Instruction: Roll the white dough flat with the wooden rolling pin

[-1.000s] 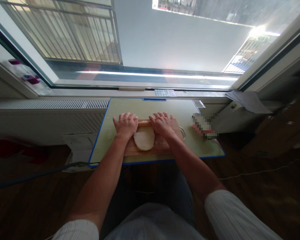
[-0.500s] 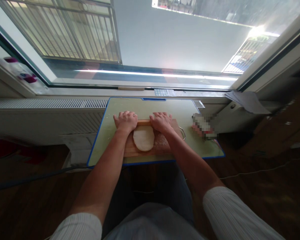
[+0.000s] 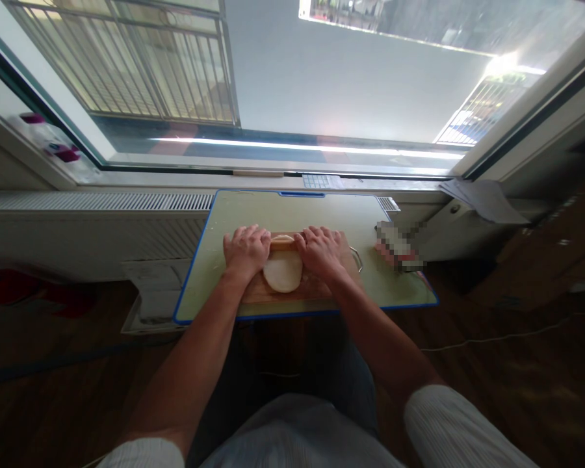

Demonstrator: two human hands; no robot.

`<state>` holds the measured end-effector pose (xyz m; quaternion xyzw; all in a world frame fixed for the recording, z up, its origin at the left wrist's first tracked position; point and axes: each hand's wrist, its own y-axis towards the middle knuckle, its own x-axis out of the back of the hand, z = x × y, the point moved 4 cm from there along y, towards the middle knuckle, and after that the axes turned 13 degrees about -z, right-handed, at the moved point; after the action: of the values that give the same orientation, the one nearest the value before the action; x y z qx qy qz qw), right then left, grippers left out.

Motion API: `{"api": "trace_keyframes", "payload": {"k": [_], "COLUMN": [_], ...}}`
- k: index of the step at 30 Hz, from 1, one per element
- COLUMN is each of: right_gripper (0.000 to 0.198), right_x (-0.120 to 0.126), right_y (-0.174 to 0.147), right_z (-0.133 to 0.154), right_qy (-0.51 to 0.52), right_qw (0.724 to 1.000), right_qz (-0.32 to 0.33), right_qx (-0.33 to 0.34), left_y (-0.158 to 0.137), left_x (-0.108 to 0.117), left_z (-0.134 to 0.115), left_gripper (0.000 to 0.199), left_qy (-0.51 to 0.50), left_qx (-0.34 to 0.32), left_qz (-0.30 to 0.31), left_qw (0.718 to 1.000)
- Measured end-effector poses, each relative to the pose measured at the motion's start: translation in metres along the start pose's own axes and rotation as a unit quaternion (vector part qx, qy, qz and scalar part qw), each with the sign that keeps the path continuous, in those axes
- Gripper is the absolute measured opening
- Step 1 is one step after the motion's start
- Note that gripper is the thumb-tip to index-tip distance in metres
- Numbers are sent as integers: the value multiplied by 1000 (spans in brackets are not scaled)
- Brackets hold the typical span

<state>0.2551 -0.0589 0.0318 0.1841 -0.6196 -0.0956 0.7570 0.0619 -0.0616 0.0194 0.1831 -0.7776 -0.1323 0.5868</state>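
A rolling pin (image 3: 283, 246) lies crosswise over a flat, roundish sheet of pale dough (image 3: 283, 273), with a thin strip of dough showing beyond it. My left hand (image 3: 247, 249) is over the pin's left end, and my right hand (image 3: 324, 249) covers the right end. Both hands have their fingers bent over the pin, whose ends are hidden beneath them. Under the dough is a brown wooden board (image 3: 312, 291) with a metal handle (image 3: 356, 259) at its right side.
The wooden board rests on a larger pale-green board (image 3: 258, 209) with a blue rim. A pixelated item (image 3: 397, 247) lies at its right. Behind are a radiator (image 3: 127, 201) and a windowsill with a bottle (image 3: 49, 138). Papers (image 3: 482, 198) lie to the right.
Both hands have brought the rolling pin slightly toward me over the dough. A strip of dough now shows on the pin's far side. The view has shifted slightly.
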Motion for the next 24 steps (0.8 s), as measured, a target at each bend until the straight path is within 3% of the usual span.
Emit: {"api": "trace_keyframes", "payload": {"k": [11,24], "right_gripper": [57,61], "right_x": [-9,-2], "right_y": [-28,-58], "right_z": [-9,-9], "right_qy": [48,54], "right_qw": [998,998], "right_qz": [-21,-21], "right_qx": [-24,-31], "left_y": [-30,-57], "left_x": [13,23], "left_z": [1,2], "left_gripper": [57,51], "left_qy": [-29,-46], "left_qx": [-15,-31], "left_qz": [-15,-39], "left_qw": [999,998]}}
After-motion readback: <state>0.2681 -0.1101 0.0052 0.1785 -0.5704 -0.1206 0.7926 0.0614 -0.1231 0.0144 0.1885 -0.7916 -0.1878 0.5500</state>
